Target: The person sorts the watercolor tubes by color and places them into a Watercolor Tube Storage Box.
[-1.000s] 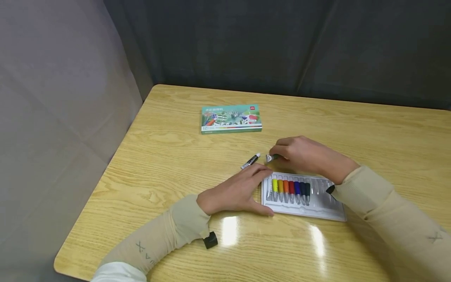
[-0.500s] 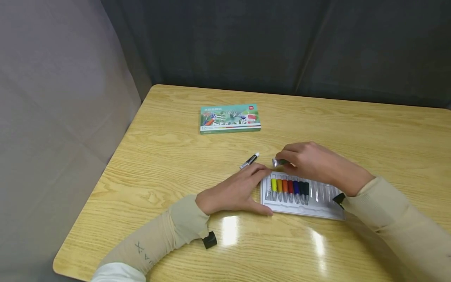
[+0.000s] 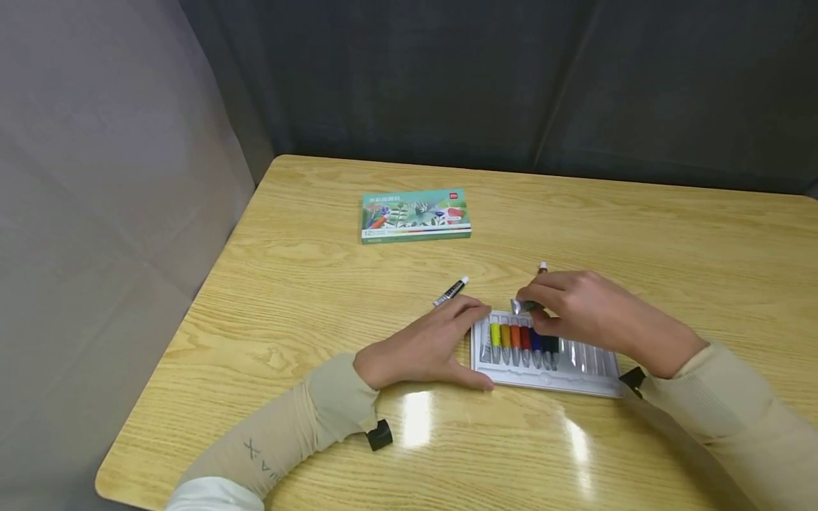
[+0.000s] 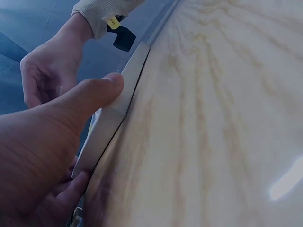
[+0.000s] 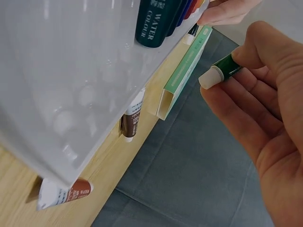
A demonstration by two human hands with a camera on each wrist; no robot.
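Observation:
A white plastic tray [image 3: 597, 387] lies on the table with a row of colored paint tubes [image 3: 515, 346] in its left slots; slots on the right hold none. My left hand [image 3: 427, 351] grips the tray's left end, thumb at the near corner and fingers at the far one. In the left wrist view, the thumb presses the tray's edge [image 4: 102, 137]. My right hand [image 3: 594, 312] pinches a dark green paint tube [image 5: 226, 67] between thumb and fingers, its white cap showing in the right wrist view. In the head view, the tube's silver end points left, over the tray's back edge.
A green paint box [image 3: 415, 216] lies farther back. One black tube [image 3: 451, 291] lies beyond my left fingers. Behind the tray are a dark brown tube [image 5: 132, 116] and a reddish-brown tube [image 5: 78, 190]. A dark curtain [image 3: 409, 85] hangs behind the table.
My right hand has moved right and nearer to me with the green tube, uncovering a brown tube's capped end behind it. My left hand has stayed on the tray.

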